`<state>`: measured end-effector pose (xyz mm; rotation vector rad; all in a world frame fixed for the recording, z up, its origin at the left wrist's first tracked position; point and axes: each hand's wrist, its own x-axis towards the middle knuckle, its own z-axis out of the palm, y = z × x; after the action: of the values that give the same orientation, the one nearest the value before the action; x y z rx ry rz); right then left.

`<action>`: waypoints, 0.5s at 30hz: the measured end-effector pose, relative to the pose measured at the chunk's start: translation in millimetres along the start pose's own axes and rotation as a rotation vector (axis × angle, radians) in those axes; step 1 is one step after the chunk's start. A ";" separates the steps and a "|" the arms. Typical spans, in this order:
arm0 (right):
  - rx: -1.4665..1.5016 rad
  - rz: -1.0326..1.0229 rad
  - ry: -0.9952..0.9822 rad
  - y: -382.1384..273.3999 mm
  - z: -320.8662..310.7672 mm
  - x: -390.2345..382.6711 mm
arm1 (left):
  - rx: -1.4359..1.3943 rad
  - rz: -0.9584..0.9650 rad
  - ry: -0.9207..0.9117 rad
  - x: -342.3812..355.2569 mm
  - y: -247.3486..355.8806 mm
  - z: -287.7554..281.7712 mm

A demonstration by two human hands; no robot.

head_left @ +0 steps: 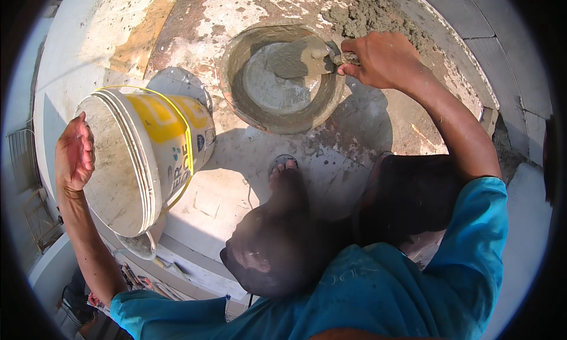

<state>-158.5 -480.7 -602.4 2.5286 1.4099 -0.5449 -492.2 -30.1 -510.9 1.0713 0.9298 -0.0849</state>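
My right hand (383, 57) grips the handle of a mortar-coated trowel (298, 57), whose blade lies inside a round metal pan (277, 74) holding wet grey mortar. My left hand (75, 154) rests against the rim of a white bucket with yellow markings (147, 157), which is tilted on its side with its mouth toward me. My foot in a sandal (284, 168) stands just below the pan.
A heap of grey mortar (372, 15) lies on the stained concrete slab (236, 180) behind the pan. Grey blocks (496, 44) form a wall at the right. The slab's edge drops off at the left and lower left.
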 end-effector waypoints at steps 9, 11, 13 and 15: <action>0.017 -0.036 0.084 4.1 -4.5 -8.9 | 0.474 -0.091 -0.101 52.0 -49.5 251.8; 0.051 -0.013 0.033 -0.9 -8.4 -11.1 | 0.572 -0.087 -0.023 77.5 -74.3 272.8; 0.034 -0.069 0.088 3.9 -1.1 -14.2 | 1.212 0.093 0.039 84.8 -85.7 294.7; 0.028 -0.102 0.149 8.3 5.0 -12.4 | 1.623 0.226 0.092 83.5 -88.9 298.6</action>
<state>-158.5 -496.5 -602.0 2.5766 1.6007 -0.4028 -300.2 -278.2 -586.1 2.6707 0.7030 -0.6874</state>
